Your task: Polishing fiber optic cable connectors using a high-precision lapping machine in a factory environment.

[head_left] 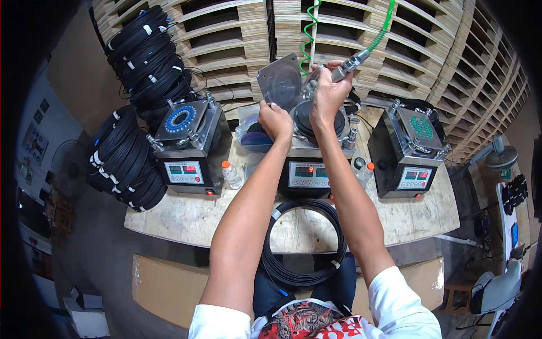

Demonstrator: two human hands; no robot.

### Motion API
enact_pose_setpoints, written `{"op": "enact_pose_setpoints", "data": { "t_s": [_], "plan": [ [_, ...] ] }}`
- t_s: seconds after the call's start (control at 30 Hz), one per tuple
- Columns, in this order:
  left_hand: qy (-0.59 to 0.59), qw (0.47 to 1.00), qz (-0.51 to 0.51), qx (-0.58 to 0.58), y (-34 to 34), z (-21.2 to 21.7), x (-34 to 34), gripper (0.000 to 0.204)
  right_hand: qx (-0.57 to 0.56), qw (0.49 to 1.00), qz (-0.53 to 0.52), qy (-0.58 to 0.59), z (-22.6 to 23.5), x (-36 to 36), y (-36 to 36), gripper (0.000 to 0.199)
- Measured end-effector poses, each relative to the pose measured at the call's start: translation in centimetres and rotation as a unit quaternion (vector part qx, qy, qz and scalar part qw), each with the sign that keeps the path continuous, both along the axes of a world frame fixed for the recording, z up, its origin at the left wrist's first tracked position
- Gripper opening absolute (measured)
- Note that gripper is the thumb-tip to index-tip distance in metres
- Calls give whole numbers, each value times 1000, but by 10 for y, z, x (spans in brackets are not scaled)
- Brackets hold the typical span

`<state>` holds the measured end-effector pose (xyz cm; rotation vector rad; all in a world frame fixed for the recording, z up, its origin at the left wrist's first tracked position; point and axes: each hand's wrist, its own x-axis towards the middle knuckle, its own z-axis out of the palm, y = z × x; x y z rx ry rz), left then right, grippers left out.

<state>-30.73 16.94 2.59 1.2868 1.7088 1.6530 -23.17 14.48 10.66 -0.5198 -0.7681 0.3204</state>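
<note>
My left hand (275, 120) is closed on the lower edge of a thin, square, translucent grey plate (280, 83), held tilted up. In my right hand (329, 96) is a metal air blow gun (342, 71), fed by a green hose (381, 35); its nozzle end is partly hidden by my fingers. Both hands are above the middle bench machine (309, 174), which has a lit panel and a round dark disc (304, 117) on top. Beside it, on the left, lies a clear plastic bag (254, 137) with a dark round sheet inside.
Similar machines stand left (186, 152) and right (409, 155), each carrying a fixture plate. Bottles with orange caps (231, 175) flank the middle one. A black cable coil (305, 277) overhangs the bench's front edge (243, 231). Stacked cable coils (148, 62) rise at left; wooden pallets (226, 34) stand behind.
</note>
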Motion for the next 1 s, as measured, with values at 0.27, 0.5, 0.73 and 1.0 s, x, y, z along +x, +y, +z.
{"op": "enact_pose_setpoints", "data": {
  "t_s": [0.27,0.5,0.73,1.0],
  "plan": [
    [12,999,-46,11,10,-9,-12,44,-166,979,39,-112,-25,70,-43,24],
    [280,889,-144,334,-21,27,-31,43,-204,969,65,-122,-29,122,-90,21],
    [676,543,-400,298,-12,70,-3,58,-209,967,91,-114,-29,120,-102,24],
    [755,430,-395,299,-10,75,13,65,-210,967,109,-96,-31,113,-105,29]
  ]
}}
